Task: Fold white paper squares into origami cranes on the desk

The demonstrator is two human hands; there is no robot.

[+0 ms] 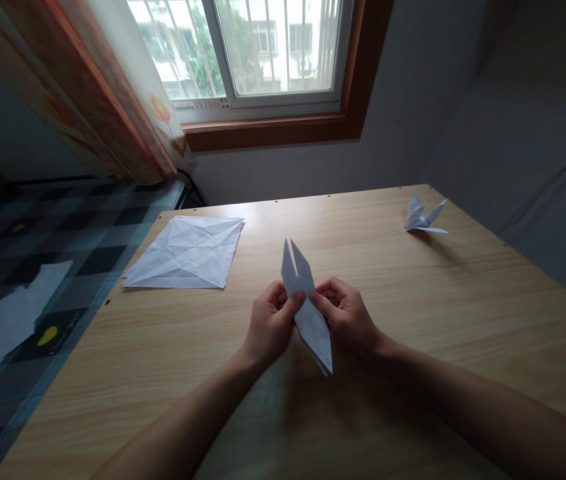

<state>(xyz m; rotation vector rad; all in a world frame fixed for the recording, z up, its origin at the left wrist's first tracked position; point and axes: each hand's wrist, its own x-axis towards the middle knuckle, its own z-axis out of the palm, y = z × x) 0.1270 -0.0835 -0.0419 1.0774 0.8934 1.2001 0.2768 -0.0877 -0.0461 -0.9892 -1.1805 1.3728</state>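
Note:
A folded white paper, long and narrow, is held between both hands above the table. Its far end splits into two points, and its near end tapers with layers slightly apart. My left hand pinches the left edge, thumb on top and fingers curled beneath. On the opposite edge, my right hand grips in the same way, its thumb near the middle of the paper. The fingertips under the paper are partly hidden.
On the wooden table lie a creased white sheet at back left and a folded paper crane at far right. Torn paper rests on a checked bedspread to the left. A window stands behind.

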